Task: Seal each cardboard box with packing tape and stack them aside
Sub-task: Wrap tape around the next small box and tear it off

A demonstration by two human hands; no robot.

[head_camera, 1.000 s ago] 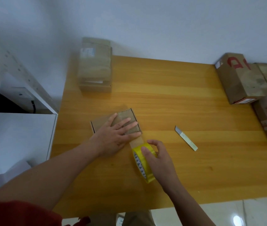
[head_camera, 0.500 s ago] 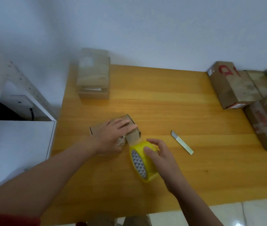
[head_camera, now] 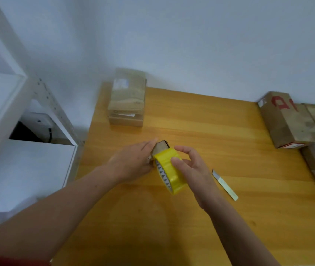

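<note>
Head view, single camera.

The small brown cardboard box (head_camera: 161, 147) sits near the middle of the orange wooden table (head_camera: 210, 121). It is mostly hidden, with only its far right corner showing between the hands.

- **Left hand** (head_camera: 131, 164): lies over the box with fingers nearly straight, pressing down.
- **Right hand** (head_camera: 190, 167): thumb and fingers are curled round the yellow roll of packing tape (head_camera: 170, 170), which stands on edge against the box's right end.
- **Key relation:** the box's long axis appears to run leftward from the roll, under the left hand, so the tape should be drawn that way.
- **Box appearance:** plain dull brown with a dark corner edge.
</note>
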